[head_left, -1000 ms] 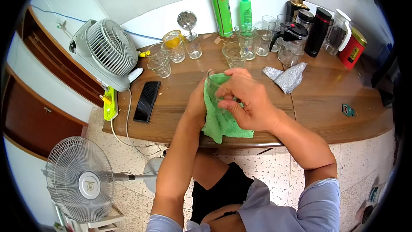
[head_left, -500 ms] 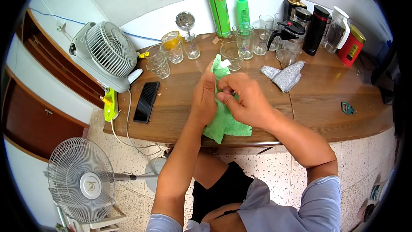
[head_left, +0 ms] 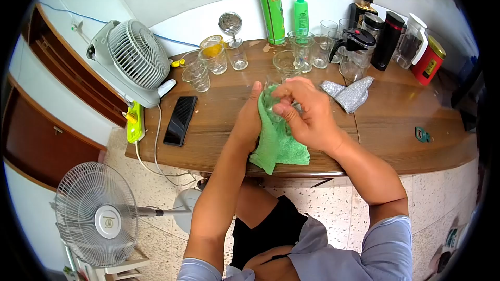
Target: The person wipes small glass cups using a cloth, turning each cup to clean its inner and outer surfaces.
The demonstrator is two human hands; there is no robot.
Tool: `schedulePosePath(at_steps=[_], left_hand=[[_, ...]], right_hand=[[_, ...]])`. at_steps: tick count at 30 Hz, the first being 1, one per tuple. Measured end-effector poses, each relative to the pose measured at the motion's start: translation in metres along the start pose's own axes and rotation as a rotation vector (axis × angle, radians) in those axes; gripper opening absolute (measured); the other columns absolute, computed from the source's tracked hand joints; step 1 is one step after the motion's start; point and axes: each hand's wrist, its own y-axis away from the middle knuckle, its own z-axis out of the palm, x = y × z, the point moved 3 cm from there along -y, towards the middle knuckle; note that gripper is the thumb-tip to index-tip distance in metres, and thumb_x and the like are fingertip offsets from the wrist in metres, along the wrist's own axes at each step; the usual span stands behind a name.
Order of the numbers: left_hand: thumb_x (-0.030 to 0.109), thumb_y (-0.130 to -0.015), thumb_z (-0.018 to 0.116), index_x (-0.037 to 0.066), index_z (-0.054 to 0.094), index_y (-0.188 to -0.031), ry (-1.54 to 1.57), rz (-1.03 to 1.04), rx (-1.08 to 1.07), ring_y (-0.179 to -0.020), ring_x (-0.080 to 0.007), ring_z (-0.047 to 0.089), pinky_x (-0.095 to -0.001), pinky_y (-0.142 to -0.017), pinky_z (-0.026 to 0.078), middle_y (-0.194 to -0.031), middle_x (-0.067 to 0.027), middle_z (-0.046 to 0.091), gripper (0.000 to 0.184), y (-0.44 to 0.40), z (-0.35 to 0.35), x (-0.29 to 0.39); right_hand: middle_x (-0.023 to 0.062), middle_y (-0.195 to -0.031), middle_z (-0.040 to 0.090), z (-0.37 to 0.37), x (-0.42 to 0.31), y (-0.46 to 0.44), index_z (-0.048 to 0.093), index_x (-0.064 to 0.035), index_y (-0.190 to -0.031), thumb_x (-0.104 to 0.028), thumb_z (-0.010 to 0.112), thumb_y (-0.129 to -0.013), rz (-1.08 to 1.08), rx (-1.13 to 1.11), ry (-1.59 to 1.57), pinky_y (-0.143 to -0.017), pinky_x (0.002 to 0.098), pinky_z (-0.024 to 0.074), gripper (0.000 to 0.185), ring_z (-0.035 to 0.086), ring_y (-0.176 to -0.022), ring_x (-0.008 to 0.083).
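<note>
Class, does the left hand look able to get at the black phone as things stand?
Probably yes: nothing stands between the left hand and the black phone on the table, though it would likely have to release the green cloth first.

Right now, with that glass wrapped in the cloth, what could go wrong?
The glass could slip: the left hand seems to grip it through the green cloth, near the table's front edge, above a hard-looking floor. The right hand might also knock the wide glass standing just beyond it, perhaps into its neighbours.
</note>
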Motion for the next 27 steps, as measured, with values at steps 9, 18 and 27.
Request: schedulePosePath(at_steps=[9, 18, 27], left_hand=[[0.049, -0.119, 0.029, -0.003, 0.038, -0.162, -0.664, 0.595, 0.046, -0.115, -0.0201, 0.065, -0.0342, -0.103, 0.051, -0.125, -0.0141, 0.070, 0.069, -0.006, -0.007, -0.006], [0.071, -0.110, 0.029, 0.005, 0.070, -0.115, -0.043, 0.039, -0.068, -0.082, -0.0166, 0.069, -0.0313, -0.073, 0.059, -0.094, -0.0062, 0.071, 0.078, -0.003, -0.014, 0.000], [0.066, -0.112, 0.034, 0.001, 0.069, -0.120, -0.015, 0.038, -0.047, -0.095, -0.0197, 0.073, -0.0351, -0.081, 0.061, -0.109, -0.0110, 0.074, 0.074, -0.001, 0.005, -0.002]], right_hand=[[0.0124, -0.083, 0.067, 0.009, 0.007, 0.008, 0.069, -0.0024, -0.106, -0.004, 0.076, -0.091, 0.176, -0.146, -0.003, -0.083, 0.0429, 0.0505, 0.017, 0.065, -0.081, 0.0338], [0.0117, -0.078, 0.065, 0.008, -0.003, 0.005, 0.069, -0.0047, -0.104, -0.001, 0.077, -0.085, -0.072, -0.192, -0.092, -0.090, 0.0453, 0.0502, 0.021, 0.065, -0.077, 0.0341], [0.0137, -0.083, 0.067, -0.003, 0.003, 0.000, 0.068, -0.0035, -0.107, -0.004, 0.075, -0.090, 0.130, 0.023, -0.007, -0.083, 0.0447, 0.0525, 0.019, 0.067, -0.082, 0.0343]])
